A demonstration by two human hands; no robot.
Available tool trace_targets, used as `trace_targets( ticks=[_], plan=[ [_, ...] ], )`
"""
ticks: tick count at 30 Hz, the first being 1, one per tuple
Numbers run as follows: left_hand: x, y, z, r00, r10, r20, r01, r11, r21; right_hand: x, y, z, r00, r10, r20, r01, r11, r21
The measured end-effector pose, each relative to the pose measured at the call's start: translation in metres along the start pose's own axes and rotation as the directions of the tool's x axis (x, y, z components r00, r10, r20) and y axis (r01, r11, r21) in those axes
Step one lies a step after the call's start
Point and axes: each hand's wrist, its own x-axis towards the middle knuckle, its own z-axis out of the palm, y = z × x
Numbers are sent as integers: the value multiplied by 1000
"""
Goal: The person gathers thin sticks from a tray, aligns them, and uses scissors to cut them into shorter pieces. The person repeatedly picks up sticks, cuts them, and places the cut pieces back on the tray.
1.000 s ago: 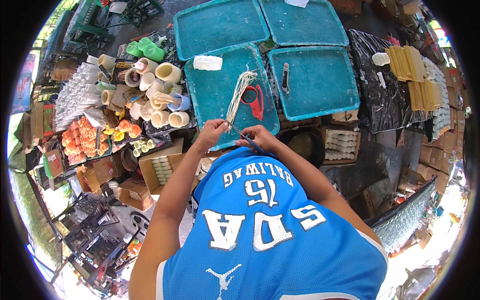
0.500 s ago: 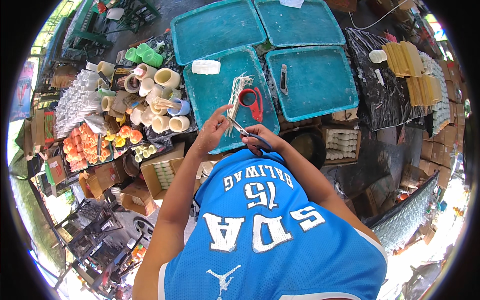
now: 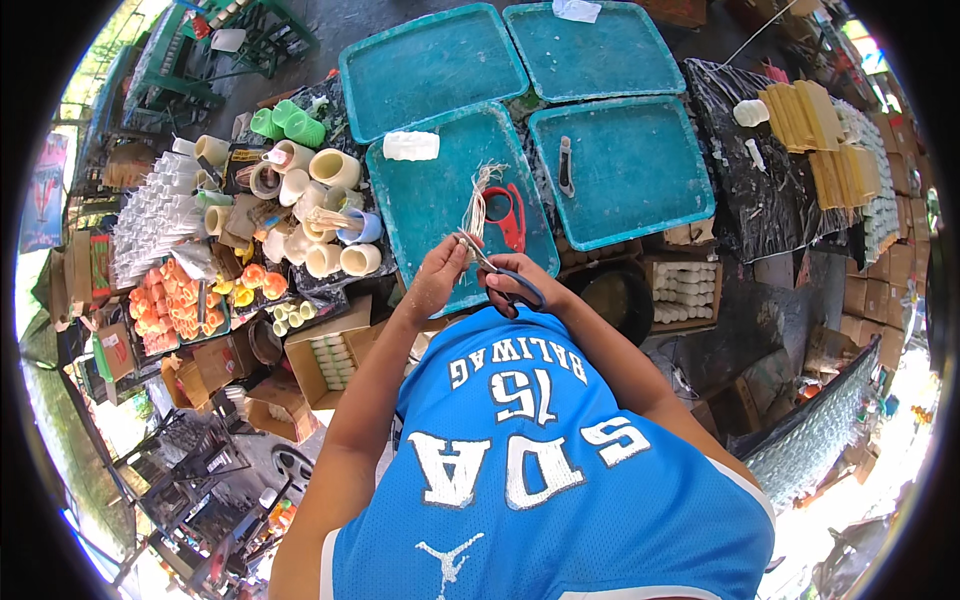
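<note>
My left hand [image 3: 438, 277] is closed, its fingertips pinching the near end of a bundle of pale strings [image 3: 484, 212]. In my right hand [image 3: 524, 282] are scissors [image 3: 482, 257] with dark blue handles. Their blades reach to the left fingertips and lie against the strings there; whether they are parted is too small to tell. The bundle rests on a teal tray [image 3: 410, 200], its far end frayed and looped. Just right of the strings lies a red tape dispenser [image 3: 517, 222]. A white ridged block [image 3: 410, 146] sits near the tray's far left edge.
Three more teal trays adjoin this one; a grey box cutter [image 3: 566, 168] lies in the right tray [image 3: 640, 180]. Cream cups [image 3: 334, 167] and orange pieces [image 3: 165, 300] crowd the left. Yellow sheets [image 3: 805, 118] lie at far right. Open cartons [image 3: 325, 355] stand low at left.
My left index finger, stretched out before, has curled in to pinch the strings. The scissors' tips have come up to the left fingertips. The string bundle's far end has drawn nearer.
</note>
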Motion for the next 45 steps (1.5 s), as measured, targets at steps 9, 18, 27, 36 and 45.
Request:
trace_targets(
  ticks=[9,18,27,36,45],
  plan=[
    [3,-13,13,995,17,-95,-27,994,-102,11,0,9,995,-92,-41,94,995,31],
    [0,4,16,992,44,-118,-49,998,-43,22,7,16,991,-37,-126,43,998,43],
    [11,-20,-8,996,60,-72,-62,998,-29,10,0,27,971,-3,-239,-30,990,-135],
    [7,-48,-7,990,28,-141,-35,998,-51,4,-14,20,991,83,-102,-100,979,-177],
    [24,0,-44,952,116,-282,-212,915,-342,-48,-18,-46,925,58,-376,-177,941,-290]
  ],
)
